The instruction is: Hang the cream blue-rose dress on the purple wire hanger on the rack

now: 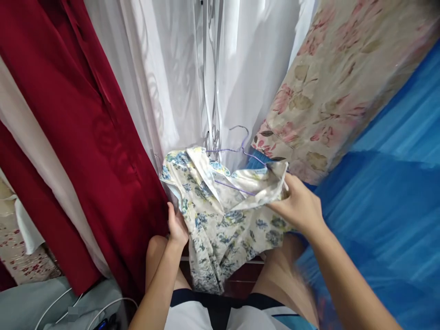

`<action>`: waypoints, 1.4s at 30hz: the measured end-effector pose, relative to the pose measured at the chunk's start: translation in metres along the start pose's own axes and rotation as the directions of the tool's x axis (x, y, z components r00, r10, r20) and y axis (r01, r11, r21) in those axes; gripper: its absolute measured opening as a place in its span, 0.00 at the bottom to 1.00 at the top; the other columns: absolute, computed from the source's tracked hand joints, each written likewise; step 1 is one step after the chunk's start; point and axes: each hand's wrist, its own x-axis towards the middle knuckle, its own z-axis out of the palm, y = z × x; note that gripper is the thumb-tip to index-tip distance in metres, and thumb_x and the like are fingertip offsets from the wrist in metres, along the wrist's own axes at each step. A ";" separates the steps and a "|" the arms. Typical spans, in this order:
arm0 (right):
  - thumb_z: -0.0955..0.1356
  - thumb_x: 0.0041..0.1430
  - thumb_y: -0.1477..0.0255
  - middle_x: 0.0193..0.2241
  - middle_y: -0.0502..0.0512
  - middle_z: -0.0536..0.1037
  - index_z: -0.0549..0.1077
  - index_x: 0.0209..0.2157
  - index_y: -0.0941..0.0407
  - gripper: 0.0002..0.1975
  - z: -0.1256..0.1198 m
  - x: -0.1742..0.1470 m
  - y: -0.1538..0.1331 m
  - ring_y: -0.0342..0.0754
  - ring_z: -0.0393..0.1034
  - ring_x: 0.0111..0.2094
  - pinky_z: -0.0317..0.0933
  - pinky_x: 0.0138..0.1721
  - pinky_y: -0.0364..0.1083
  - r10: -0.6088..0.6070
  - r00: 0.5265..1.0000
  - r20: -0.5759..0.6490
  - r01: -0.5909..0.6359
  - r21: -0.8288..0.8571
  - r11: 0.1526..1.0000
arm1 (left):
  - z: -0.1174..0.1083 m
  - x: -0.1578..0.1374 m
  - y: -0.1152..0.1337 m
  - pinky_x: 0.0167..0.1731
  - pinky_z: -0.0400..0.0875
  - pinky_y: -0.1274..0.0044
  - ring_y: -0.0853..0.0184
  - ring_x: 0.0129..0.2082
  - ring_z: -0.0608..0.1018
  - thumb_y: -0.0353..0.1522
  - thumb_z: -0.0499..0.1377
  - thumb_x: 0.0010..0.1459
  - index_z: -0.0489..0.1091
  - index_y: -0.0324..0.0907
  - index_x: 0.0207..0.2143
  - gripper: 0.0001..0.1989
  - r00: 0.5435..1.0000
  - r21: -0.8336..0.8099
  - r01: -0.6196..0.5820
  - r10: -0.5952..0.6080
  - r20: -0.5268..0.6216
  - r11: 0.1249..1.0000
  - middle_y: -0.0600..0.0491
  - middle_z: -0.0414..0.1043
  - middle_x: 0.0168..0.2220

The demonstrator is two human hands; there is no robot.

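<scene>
A cream sleeveless-looking blouse (237, 233) with blue, yellow and green flowers hangs in front of me, above my thighs. A thin purple wire hanger (245, 142) runs inside its neckline, with the hook sticking up and pointing left. My right hand (302, 201) is closed on the blouse's right shoulder, thumb and fingers pinching the cloth. At the left edge of the blouse, my left hand (178, 228) holds the side, its thumb pointing up and its other fingers mostly hidden by the fabric. The blouse's lower end hangs loose between my knees.
White curtains (182, 68) with ribbons hang straight ahead. Dark red drapes (85, 137) stand at the left, a pink-flowered curtain (309, 91) and blue fabric (385, 220) at the right. White cables (113, 302) lie on a grey cushion (27, 302) at the lower left.
</scene>
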 end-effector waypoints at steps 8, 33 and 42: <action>0.75 0.44 0.61 0.44 0.62 0.76 0.67 0.60 0.55 0.40 -0.011 0.057 -0.003 0.64 0.67 0.47 0.62 0.47 0.56 -0.381 0.919 0.106 0.375 0.074 0.924 | -0.031 -0.024 -0.034 0.58 0.66 0.66 0.56 0.55 0.75 0.39 0.70 0.49 0.73 0.44 0.46 0.22 0.985 0.141 -0.055 0.077 -0.155 0.988 0.48 0.76 0.50; 0.66 0.60 0.53 0.22 0.52 0.73 0.67 0.26 0.53 0.19 0.131 -0.117 -0.094 0.48 0.63 0.22 0.54 0.25 0.46 0.197 0.785 0.588 -0.614 0.694 0.376 | -0.025 -0.069 -0.033 0.49 0.74 0.71 0.55 0.52 0.77 0.40 0.66 0.54 0.75 0.45 0.47 0.19 0.959 0.234 0.016 0.051 -0.277 0.972 0.48 0.78 0.49; 0.68 0.58 0.54 0.19 0.51 0.73 0.73 0.28 0.55 0.18 0.117 -0.116 -0.088 0.43 0.53 0.17 0.45 0.21 0.44 0.171 0.712 0.681 -0.701 0.701 0.129 | -0.029 -0.072 -0.033 0.50 0.71 0.70 0.54 0.53 0.75 0.42 0.63 0.57 0.72 0.43 0.46 0.18 0.921 0.444 -0.087 0.243 -0.306 0.892 0.45 0.75 0.49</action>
